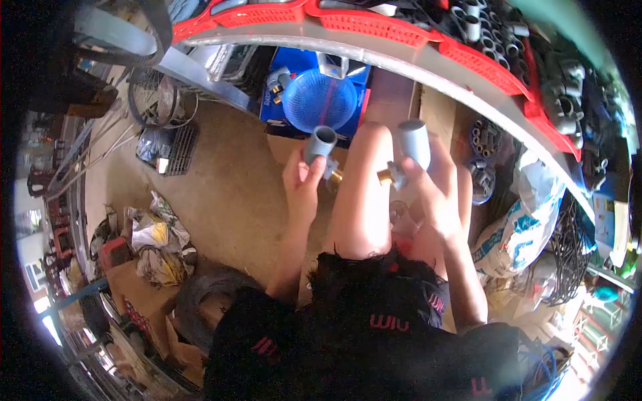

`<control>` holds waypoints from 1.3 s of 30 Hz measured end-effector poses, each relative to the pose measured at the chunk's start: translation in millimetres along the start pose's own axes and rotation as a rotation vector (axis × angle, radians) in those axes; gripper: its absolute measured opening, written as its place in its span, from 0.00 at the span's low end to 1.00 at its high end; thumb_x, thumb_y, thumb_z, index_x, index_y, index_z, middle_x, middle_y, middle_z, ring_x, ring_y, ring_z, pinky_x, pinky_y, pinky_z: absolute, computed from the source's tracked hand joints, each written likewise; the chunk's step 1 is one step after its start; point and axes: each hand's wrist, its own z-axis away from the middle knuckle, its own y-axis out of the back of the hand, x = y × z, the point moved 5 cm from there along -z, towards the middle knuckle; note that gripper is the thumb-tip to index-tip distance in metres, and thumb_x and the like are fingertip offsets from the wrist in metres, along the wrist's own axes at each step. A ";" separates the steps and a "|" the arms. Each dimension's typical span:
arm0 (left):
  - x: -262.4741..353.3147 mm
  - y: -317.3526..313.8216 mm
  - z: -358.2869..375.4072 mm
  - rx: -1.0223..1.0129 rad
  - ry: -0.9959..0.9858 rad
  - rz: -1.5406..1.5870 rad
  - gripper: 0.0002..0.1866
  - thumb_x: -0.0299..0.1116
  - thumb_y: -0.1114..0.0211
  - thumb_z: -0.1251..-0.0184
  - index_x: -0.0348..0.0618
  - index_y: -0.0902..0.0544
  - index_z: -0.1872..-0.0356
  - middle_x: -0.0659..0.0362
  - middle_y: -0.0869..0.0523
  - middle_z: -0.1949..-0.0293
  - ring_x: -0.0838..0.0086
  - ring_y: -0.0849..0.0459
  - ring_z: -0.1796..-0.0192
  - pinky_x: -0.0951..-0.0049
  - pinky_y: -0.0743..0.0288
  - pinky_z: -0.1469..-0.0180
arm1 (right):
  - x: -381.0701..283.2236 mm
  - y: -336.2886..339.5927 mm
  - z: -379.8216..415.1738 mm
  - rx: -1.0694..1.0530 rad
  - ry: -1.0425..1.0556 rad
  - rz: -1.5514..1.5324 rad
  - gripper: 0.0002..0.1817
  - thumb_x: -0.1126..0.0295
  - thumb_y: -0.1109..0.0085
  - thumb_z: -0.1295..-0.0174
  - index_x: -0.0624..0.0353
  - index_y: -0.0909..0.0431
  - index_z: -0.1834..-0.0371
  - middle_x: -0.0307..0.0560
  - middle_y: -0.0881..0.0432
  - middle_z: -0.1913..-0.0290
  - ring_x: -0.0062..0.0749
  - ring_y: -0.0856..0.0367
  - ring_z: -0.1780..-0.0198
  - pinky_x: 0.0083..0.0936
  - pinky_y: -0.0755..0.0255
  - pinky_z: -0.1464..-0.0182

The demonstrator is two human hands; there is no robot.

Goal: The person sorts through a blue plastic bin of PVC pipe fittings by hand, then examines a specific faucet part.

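Observation:
My left hand (pixel 304 180) is closed around a grey pipe fitting (pixel 321 143), its round mouth tilted up and its brass-coloured end pointing right. In my right hand (pixel 435 194) is another grey pipe fitting (pixel 414 142), held upright with its brass end pointing left. The two fittings are apart, above my knees. Beyond them a blue translucent bowl (pixel 319 100) rests on a blue box (pixel 277 120). More grey fittings with brass ends (pixel 277 83) lie at the bowl's left side.
Red baskets (pixel 374 27) of fittings line the shelf above. Containers of fittings (pixel 483 180) stand at the right, near a white and blue sack (pixel 518 234). A black crate (pixel 179 150), crumpled bags (pixel 160 237) and a tyre (pixel 207 301) are on the left.

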 end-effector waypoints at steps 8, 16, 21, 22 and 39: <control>34.9 -59.7 46.1 0.054 0.266 0.397 0.13 0.33 0.44 0.31 0.41 0.31 0.50 0.59 0.22 0.62 0.76 0.21 0.61 0.76 0.28 0.62 | -11.0 15.0 40.2 0.022 0.042 0.002 0.22 0.71 0.43 0.41 0.59 0.33 0.43 0.42 0.21 0.66 0.19 0.25 0.63 0.20 0.29 0.60; 49.2 -77.6 66.5 -0.085 0.144 0.319 0.16 0.27 0.42 0.34 0.40 0.32 0.47 0.60 0.23 0.58 0.77 0.23 0.57 0.74 0.28 0.58 | 15.6 21.4 64.0 -0.157 0.109 -0.020 0.17 0.71 0.42 0.44 0.64 0.24 0.51 0.45 0.18 0.62 0.22 0.22 0.64 0.21 0.28 0.58; 48.9 -76.3 72.3 -0.202 -0.102 0.021 0.19 0.27 0.39 0.38 0.37 0.31 0.46 0.57 0.22 0.53 0.74 0.24 0.51 0.72 0.32 0.46 | 27.8 13.4 81.9 -0.206 -0.189 -0.166 0.17 0.63 0.53 0.34 0.49 0.31 0.43 0.36 0.28 0.74 0.17 0.32 0.76 0.14 0.37 0.77; 43.4 -73.3 72.5 -0.203 -0.128 -0.007 0.20 0.28 0.39 0.37 0.37 0.32 0.45 0.56 0.22 0.53 0.73 0.23 0.51 0.70 0.31 0.45 | 31.2 11.3 89.3 -0.207 -0.387 -0.274 0.17 0.61 0.55 0.32 0.45 0.34 0.41 0.35 0.30 0.76 0.15 0.34 0.77 0.12 0.40 0.81; 2.8 -32.0 92.3 0.091 0.411 0.752 0.23 0.56 0.54 0.29 0.43 0.29 0.67 0.60 0.25 0.73 0.71 0.23 0.65 0.69 0.28 0.58 | 91.2 -71.5 89.7 -0.275 -0.269 -0.114 0.22 0.58 0.49 0.32 0.65 0.35 0.46 0.39 0.29 0.72 0.14 0.34 0.72 0.15 0.39 0.74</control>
